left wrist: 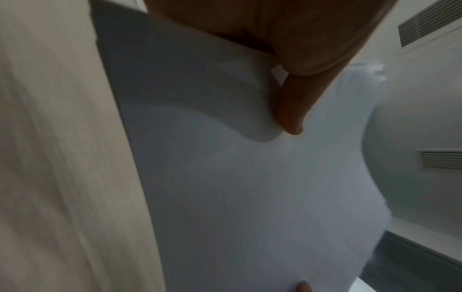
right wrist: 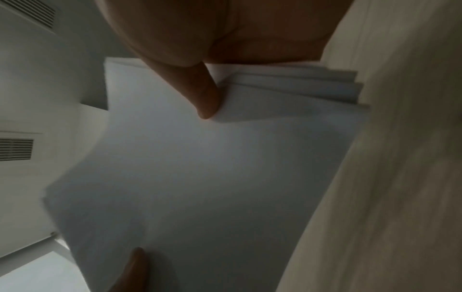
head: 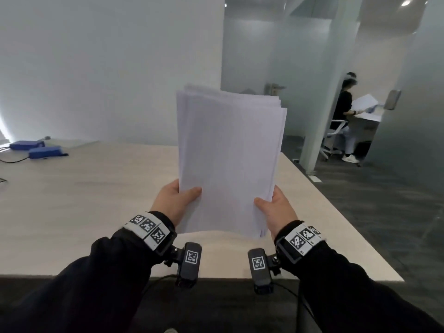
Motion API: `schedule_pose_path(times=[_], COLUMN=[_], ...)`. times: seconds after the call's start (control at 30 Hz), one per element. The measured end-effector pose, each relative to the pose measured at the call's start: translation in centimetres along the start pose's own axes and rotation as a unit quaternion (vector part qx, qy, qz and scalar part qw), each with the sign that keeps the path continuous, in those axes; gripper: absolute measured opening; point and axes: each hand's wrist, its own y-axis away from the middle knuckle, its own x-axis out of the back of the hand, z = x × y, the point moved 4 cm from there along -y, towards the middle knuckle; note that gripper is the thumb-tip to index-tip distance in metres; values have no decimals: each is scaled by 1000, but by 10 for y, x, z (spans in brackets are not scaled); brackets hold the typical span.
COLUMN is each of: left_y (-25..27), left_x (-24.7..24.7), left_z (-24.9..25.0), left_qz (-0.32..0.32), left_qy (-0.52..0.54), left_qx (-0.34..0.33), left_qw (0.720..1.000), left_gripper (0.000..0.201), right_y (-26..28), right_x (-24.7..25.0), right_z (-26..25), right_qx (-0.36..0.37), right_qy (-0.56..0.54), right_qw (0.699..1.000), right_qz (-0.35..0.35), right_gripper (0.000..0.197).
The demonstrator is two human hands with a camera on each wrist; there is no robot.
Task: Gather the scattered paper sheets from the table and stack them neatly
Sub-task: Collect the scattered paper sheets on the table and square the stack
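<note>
A stack of white paper sheets point(head: 228, 155) stands nearly upright above the pale wooden table point(head: 84, 200), its top edges fanned a little unevenly. My left hand point(head: 176, 203) grips the stack's lower left side, thumb on the front. My right hand point(head: 276, 207) grips the lower right side, thumb on the front too. In the left wrist view my thumb point(left wrist: 290, 110) presses on the sheets point(left wrist: 237, 187). The right wrist view shows my thumb point(right wrist: 205, 98) on the sheets point(right wrist: 200, 177), whose bottom edges are staggered.
Two blue boxes point(head: 36, 149) with cables lie at the table's far left, beside a flat white board point(head: 77, 141). The table's right edge drops to grey carpet point(head: 372, 212). A person point(head: 343, 116) holding papers sits beyond a glass partition at the right.
</note>
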Motion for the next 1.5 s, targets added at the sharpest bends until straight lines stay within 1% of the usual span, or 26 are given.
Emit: schedule_pose_path(times=[0.07, 0.13, 0.23, 0.3, 0.4, 0.43, 0.5, 0.57, 0.63, 0.73, 0.77, 0.87, 0.9, 0.97, 1.03, 1.1, 1.17, 1.23, 1.27, 1.33, 1.4, 1.43, 1.5], left_y=[1, 2, 6, 8, 6, 5, 5, 3, 0, -4, -5, -6, -6, -8, -11, -16, -23, -31, -35, -41, -45, -43, -39], left_x=[15, 27, 37, 39, 39, 39, 37, 34, 29, 22, 21, 24, 25, 25, 23, 21, 21, 26, 29, 30, 29, 27, 27], left_z=[-2, -8, -19, -22, -9, 1, 26, 51, 71, 83, 83, 87, 90, 102, 119, 137, 148, 152, 152, 150, 146, 146, 146], left_qz=[20, 27, 30, 22, 21, 28, 49, 65, 67, 54, 51, 56, 59, 69, 86, 104, 112, 116, 129, 137, 132, 130, 142], left_qy=[12, 24, 27, 25, 26, 24, 12, 7, 12, 28, 27, 32, 34, 40, 36, 17, 1, -9, -10, -6, -31, -50, -55], left_qx=[2, 12, 24, 23, -12, -35, -88, -128, -145, -142, -138, -139, -143, -152, -162, -165, -148, -140, -138, -134, -140, -143, -150], left_qw=[1000, 999, 999, 999, 999, 999, 995, 990, 987, 988, 989, 988, 987, 985, 982, 981, 983, 983, 982, 981, 981, 980, 977], left_gripper=[34, 38, 37, 41, 59, 60, 56, 49, 45, 44, 43, 41, 42, 42, 39, 31, 27, 26, 23, 16, 21, 24, 27], right_y=[-1, 1, 6, 9, 12, 12, 9, 3, -5, -10, -11, -10, -10, -13, -16, -21, -26, -33, -36, -39, -38, -37, -36], right_x=[-17, -28, -37, -39, -38, -37, -36, -35, -36, -35, -33, -27, -26, -23, -22, -24, -25, -26, -26, -26, -26, -25, -25], right_z=[3, 9, 17, 16, 1, -8, -29, -52, -73, -99, -104, -115, -119, -130, -143, -156, -162, -163, -163, -162, -163, -164, -165], right_qx=[-1, -6, -8, -3, 23, 37, 64, 92, 106, 123, 125, 125, 126, 132, 136, 141, 135, 124, 120, 117, 121, 128, 139], right_qy=[-11, -19, -26, -41, -62, -60, -53, -54, -65, -77, -78, -68, -67, -68, -52, -30, -19, -14, -9, -5, -4, 0, 2], right_qw=[1000, 1000, 1000, 999, 998, 997, 997, 994, 992, 989, 988, 989, 989, 988, 987, 985, 985, 985, 985, 985, 984, 983, 981], right_qz=[-6, -9, -13, -16, -10, -8, -7, 3, 13, 34, 40, 48, 46, 51, 74, 99, 109, 117, 122, 127, 129, 130, 134], right_gripper=[34, 36, 36, 33, 21, 23, 30, 28, 26, 19, 22, 41, 44, 38, 30, 31, 32, 33, 31, 23, 18, 19, 23])
